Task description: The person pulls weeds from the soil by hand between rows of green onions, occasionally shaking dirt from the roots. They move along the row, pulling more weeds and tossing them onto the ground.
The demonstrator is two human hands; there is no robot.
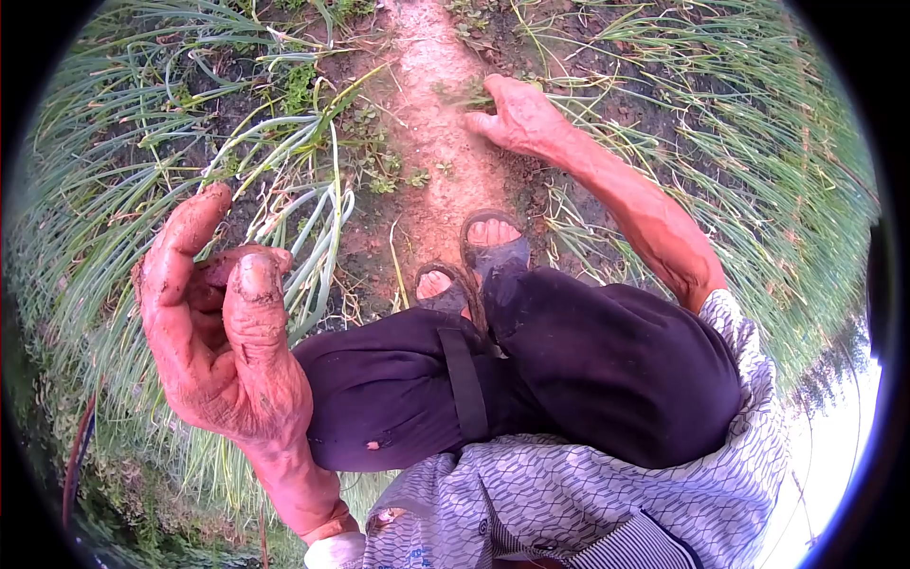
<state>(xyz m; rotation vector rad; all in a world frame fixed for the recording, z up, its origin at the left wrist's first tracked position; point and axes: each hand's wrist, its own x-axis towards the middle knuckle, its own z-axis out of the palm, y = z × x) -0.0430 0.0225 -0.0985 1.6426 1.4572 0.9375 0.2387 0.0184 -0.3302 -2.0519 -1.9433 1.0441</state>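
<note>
Soil smears the knuckles and fingertips of the left hand, which is raised in front of onion plants on the left side, its fingers loosely curled and released, the thumb crossing in front of another finger. The right hand reaches forward to a bare dirt path, palm down, with the index finger and thumb pointing left. A blurred green weed lies just beside its fingertips, above the path; whether the fingers grasp it I cannot tell. More onion plants spread to the right of that forearm, their long leaves leaning over dark soil. Low broadleaf weeds grow along the path's left edge, between the two hands. The person's dark sandals stand on the path, below dark purple trousers with a black strap across one leg. A patterned grey shirt covers the lap.
</note>
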